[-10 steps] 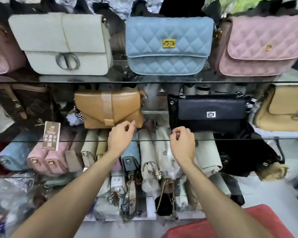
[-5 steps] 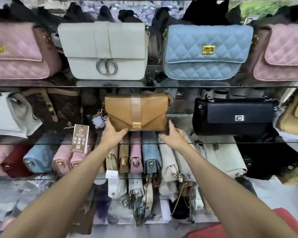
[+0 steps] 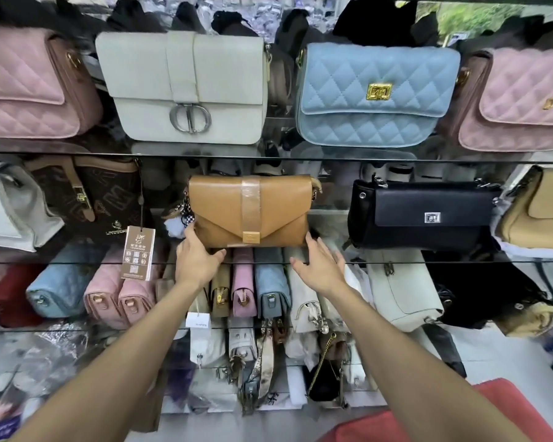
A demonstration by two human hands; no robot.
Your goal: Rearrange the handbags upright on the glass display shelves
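Right now our left hand (image 3: 197, 261) presses its thumb and fingers against the lower left corner of the tan handbag (image 3: 249, 210), while our right hand (image 3: 320, 266) lies spread and flat at its lower right corner, holding nothing. That bag stands upright on the middle glass shelf (image 3: 396, 260), left of the black handbag (image 3: 425, 215). We judge this row nearly tidy; the packed bags below remain.

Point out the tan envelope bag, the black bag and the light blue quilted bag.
tan envelope bag (image 3: 224, 215): head view, front flap.
black bag (image 3: 428, 202): head view, front flap.
light blue quilted bag (image 3: 342, 90): head view, quilted flap.
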